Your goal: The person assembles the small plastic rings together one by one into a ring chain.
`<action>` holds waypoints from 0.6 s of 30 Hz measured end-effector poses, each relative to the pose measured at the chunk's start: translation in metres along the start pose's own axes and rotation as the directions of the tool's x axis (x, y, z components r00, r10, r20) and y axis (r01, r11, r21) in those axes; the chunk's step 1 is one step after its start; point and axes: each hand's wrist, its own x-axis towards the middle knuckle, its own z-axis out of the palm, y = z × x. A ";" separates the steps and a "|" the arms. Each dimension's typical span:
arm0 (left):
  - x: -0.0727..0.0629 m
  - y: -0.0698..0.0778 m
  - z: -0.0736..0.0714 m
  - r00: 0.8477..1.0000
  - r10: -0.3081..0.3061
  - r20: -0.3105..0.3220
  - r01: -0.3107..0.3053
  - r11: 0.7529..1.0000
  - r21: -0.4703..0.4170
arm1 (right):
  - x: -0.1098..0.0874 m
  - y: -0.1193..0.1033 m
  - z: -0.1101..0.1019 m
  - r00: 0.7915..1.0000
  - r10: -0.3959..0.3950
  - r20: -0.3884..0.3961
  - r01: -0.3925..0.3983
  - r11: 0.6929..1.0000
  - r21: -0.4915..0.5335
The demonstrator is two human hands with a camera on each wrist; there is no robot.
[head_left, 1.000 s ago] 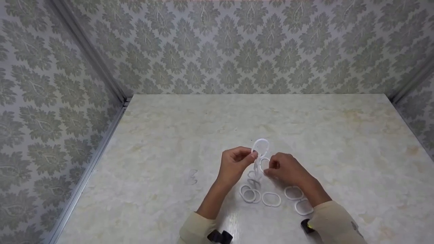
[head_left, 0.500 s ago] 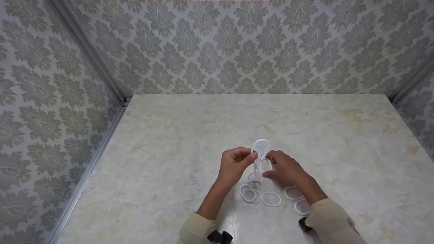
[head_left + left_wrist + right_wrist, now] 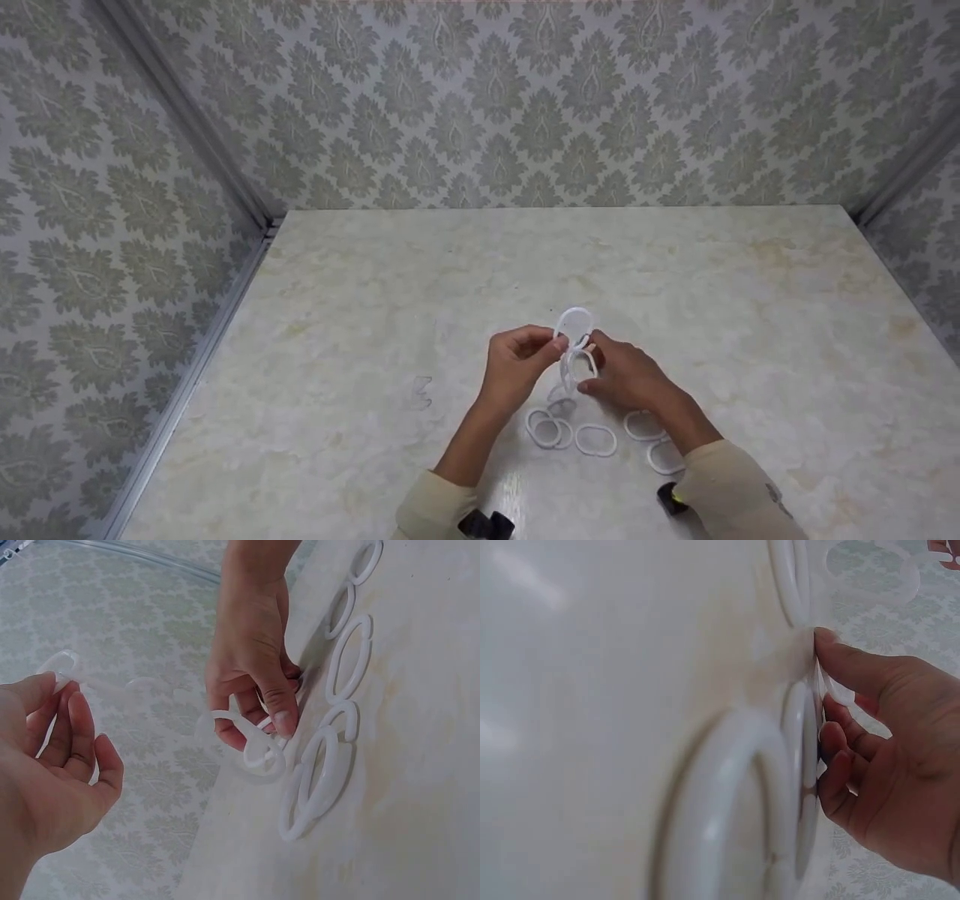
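Observation:
My left hand (image 3: 521,364) pinches a white oval chain link (image 3: 576,309) between thumb and fingertips, above the table. More links hang linked together below it; the lower ones look pale and blurred. At the right side of this chain, my right hand (image 3: 630,375) holds another white link (image 3: 596,366) between its thumb and curled fingers. From the left wrist view, the right thumb (image 3: 281,720) lies against that part of the chain, and the fingers behind are partly hidden. Up close in the right wrist view, my right hand (image 3: 907,757) is near the tabletop links.
Several loose white links lie on the marbled table (image 3: 360,300) by the hands: an overlapping pair (image 3: 529,429), a single link (image 3: 596,426), and two partly under the right forearm. A thin transparent piece (image 3: 422,393) lies left. Patterned walls (image 3: 495,97) stand behind and beside.
My right thumb and fingers spread around the hanging link, then the fingertips moved up and left toward the joint of the chain. My left hand keeps its pinch; the view shifted slightly.

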 end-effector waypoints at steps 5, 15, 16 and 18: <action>0.000 0.000 0.000 1.000 0.007 -0.004 -0.007 1.000 -0.001 | -0.002 0.000 0.000 0.999 -0.037 -0.003 0.037 0.999 0.004; 0.000 -0.002 -0.001 0.999 0.047 0.001 -0.047 0.999 -0.025 | -0.005 0.006 0.001 0.992 -0.126 -0.019 0.127 0.988 0.088; 0.000 -0.002 -0.001 0.999 0.046 0.001 -0.046 0.999 -0.026 | -0.006 0.007 0.001 0.991 -0.135 -0.024 0.137 0.986 0.093; 0.000 -0.002 -0.001 0.999 0.043 0.002 -0.043 0.999 -0.031 | -0.006 0.009 0.001 0.988 -0.154 -0.032 0.157 0.983 0.098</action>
